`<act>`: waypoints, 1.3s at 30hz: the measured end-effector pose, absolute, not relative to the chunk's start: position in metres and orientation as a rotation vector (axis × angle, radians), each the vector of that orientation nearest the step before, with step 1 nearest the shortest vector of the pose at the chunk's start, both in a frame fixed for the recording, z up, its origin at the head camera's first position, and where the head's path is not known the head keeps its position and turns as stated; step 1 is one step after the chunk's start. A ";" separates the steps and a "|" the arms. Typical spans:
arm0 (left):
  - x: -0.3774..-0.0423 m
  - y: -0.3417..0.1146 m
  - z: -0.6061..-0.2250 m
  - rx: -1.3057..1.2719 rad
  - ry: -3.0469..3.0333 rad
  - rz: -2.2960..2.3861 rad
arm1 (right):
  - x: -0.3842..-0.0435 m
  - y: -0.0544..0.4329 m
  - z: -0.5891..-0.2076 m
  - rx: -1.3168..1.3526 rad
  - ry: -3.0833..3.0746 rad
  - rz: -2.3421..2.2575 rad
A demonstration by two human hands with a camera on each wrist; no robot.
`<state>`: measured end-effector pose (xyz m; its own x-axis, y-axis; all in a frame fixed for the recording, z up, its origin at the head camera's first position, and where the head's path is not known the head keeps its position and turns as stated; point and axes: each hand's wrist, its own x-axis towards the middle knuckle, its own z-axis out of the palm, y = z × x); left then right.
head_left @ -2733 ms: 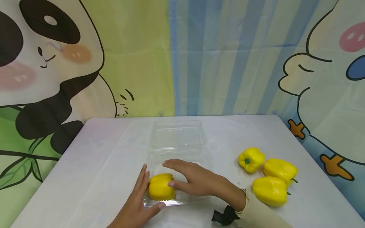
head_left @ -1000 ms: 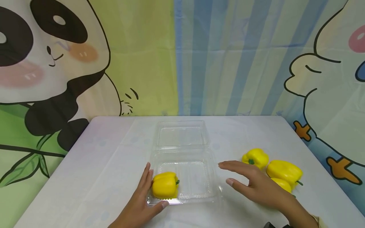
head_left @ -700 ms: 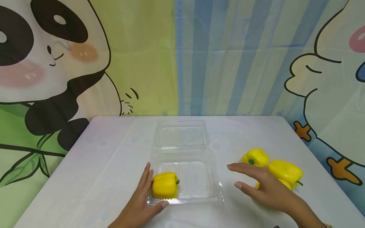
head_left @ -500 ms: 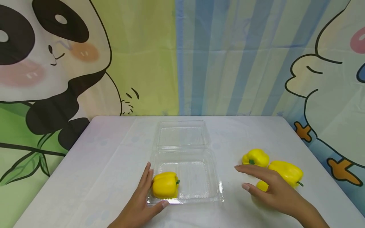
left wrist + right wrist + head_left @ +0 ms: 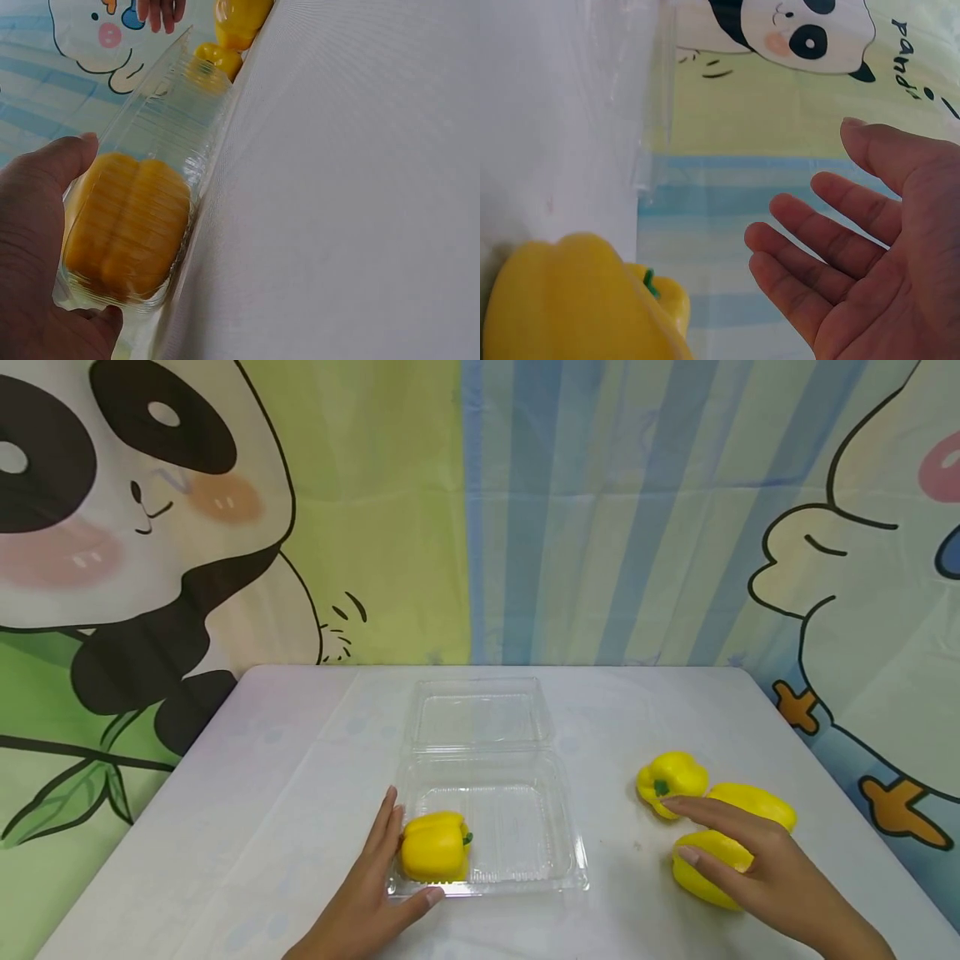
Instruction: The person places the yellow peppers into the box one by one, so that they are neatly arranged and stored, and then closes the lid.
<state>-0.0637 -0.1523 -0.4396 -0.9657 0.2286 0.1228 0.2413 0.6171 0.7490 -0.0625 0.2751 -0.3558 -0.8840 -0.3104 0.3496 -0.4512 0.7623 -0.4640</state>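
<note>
1 yellow pepper (image 5: 435, 849), inside clear container (image 5: 517, 835), lid (image 5: 480, 718) open

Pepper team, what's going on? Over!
Left hand against clear box, one yellow pepper inside. Right hand empty, near three loose peppers. Lid open, out of the way.

The left hand (image 5: 363, 885) touched the clear, open box (image 5: 517, 831). A yellow pepper (image 5: 433, 849) lay inside on its side. Three more peppers (image 5: 701, 878) lay near the right hand (image 5: 776, 875).

Three peppers (image 5: 701, 870) lie right of the container (image 5: 517, 835).
</note>
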 end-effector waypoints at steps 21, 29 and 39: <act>-0.064 -0.152 -0.440 -0.408 -2.819 -1.300 | -0.051 0.310 -0.377 0.394 -2.791 0.760; -0.064 -0.152 -0.439 -0.374 -2.842 -1.314 | -0.046 0.316 -0.384 0.332 -2.818 0.771; -0.064 -0.152 -0.439 -0.406 -2.812 -1.307 | -0.046 0.324 -0.390 0.288 -2.830 0.780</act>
<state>-0.0642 -0.1524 -0.4394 -0.9663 0.2273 0.1209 0.2390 0.6172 0.7496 -0.0461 0.3236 -0.3900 -0.9627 -0.1356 0.2340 -0.2363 0.8425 -0.4841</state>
